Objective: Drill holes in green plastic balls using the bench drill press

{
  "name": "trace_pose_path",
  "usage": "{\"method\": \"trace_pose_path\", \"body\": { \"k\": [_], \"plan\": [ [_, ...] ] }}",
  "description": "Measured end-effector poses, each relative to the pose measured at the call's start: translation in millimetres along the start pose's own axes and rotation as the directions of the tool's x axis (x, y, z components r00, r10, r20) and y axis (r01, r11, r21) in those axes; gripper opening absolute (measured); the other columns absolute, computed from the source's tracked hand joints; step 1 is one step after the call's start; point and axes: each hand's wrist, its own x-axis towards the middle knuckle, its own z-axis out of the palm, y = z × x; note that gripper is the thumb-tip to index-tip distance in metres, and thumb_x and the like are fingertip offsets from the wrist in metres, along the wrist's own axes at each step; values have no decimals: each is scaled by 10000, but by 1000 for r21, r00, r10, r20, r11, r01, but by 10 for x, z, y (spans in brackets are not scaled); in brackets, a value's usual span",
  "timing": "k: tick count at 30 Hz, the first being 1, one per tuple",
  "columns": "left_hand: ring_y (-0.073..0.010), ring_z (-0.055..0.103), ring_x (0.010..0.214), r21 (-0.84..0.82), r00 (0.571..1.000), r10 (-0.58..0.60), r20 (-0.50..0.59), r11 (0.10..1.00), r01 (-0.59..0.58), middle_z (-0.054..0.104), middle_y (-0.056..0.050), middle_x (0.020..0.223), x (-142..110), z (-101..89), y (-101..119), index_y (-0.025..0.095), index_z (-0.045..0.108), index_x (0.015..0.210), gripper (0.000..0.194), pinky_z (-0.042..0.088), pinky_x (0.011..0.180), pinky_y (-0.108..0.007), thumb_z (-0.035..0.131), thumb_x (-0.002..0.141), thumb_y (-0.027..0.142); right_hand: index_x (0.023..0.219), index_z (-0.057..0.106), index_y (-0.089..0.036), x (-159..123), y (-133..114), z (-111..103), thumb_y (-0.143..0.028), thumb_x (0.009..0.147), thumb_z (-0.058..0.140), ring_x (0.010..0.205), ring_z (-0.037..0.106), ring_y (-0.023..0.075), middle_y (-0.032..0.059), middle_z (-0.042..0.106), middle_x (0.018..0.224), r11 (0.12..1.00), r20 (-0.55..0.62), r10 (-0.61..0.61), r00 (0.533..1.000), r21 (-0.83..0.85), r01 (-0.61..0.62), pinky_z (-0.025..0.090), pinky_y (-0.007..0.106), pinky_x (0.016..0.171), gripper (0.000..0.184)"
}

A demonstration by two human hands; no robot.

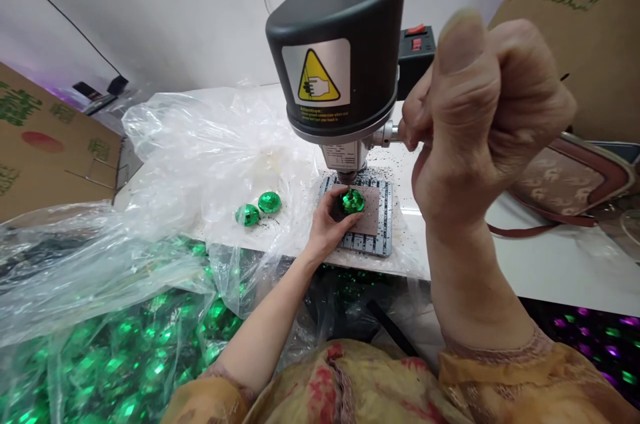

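A black bench drill press (pixel 340 44) with a yellow warning label stands in front of me. Under its chuck, my left hand (pixel 333 214) grips a shiny green faceted ball (pixel 353 201) between thumb and fingers, on a brown pad (pixel 371 217) over the slotted metal base plate (pixel 385 244). The drill's tip meets the top of the ball; whether it has gone in I cannot tell. My right hand (pixel 480 104) is closed around the feed handle at the machine's right side, and most of the handle is hidden by the fingers.
Two green balls (pixel 259 208) lie on clear plastic sheeting (pixel 200 151) left of the press. A big plastic bag of green balls (pixel 115 351) fills the lower left. Cardboard boxes (pixel 55 144) flank the table, a brown-trimmed bag (pixel 575 177) lies right, and dark shavings surround the base.
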Motion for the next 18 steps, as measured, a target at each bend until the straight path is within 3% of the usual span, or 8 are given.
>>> {"method": "trace_pose_path", "body": {
  "k": [4,9,18],
  "plan": [
    [-251,592,1179,2,1000,-13,10,1000,13,634,-96,1225,-11,3,11,212,552,1257,581,472,1033,-424,795,738,311,591,320,-218,-16,-25,-5,-277,905,599,418,357,102,-41,283,525,1000,-4,-4,1000,10,4,239,314,457,425],
    [-249,600,1154,49,1000,-8,-2,999,8,632,-84,1207,-25,-11,-8,225,557,1237,562,483,1007,-416,796,738,319,534,261,-203,-145,-63,-102,-256,913,574,419,373,89,-37,289,493,993,44,20,999,-113,-15,253,299,432,494],
    [-251,628,1048,108,999,20,-32,994,-17,652,-72,1125,-39,-9,21,235,598,1155,472,523,925,-436,796,731,295,523,230,-190,-344,136,-220,-202,867,567,376,356,92,-52,304,424,975,36,-220,975,-24,221,321,295,393,482]
  ]
}}
